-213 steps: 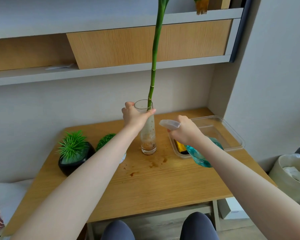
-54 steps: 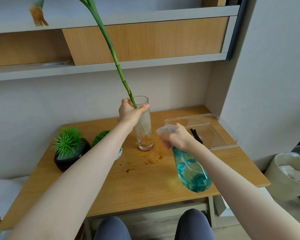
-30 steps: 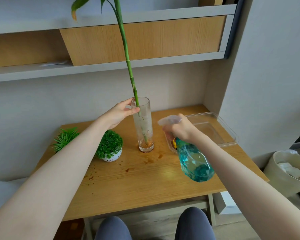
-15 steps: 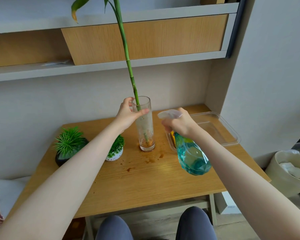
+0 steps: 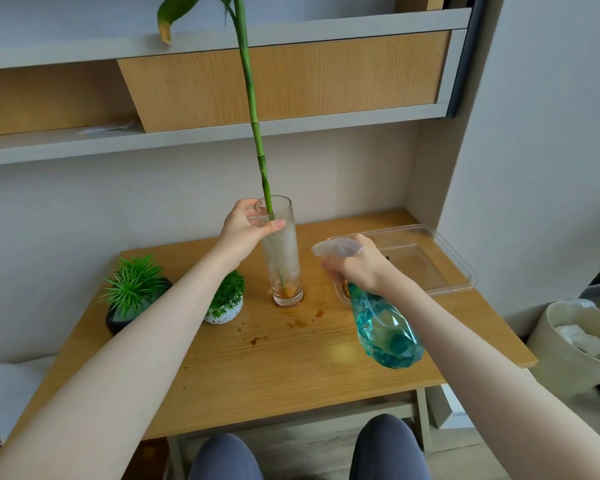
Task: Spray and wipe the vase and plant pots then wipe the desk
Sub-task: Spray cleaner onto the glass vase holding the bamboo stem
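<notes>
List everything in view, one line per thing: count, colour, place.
glass vase: 1, clear, mid-desk
bamboo stalk: 1, green, in the vase
spray bottle: 1, teal, above the desk's right half
black pot: 1, spiky green plant, desk left
white pot: 1, speckled, beside the vase
clear tray: 1, desk right rear
brown stains: several, in front of the vase
desk: 1, wood
bin: 1, cream, floor right
left hand: grips the vase rim
right hand: grips the spray bottle

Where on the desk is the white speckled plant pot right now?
In the head view, the white speckled pot stands on the desk's left half, between the black pot on its left and the glass vase on its right.
</notes>
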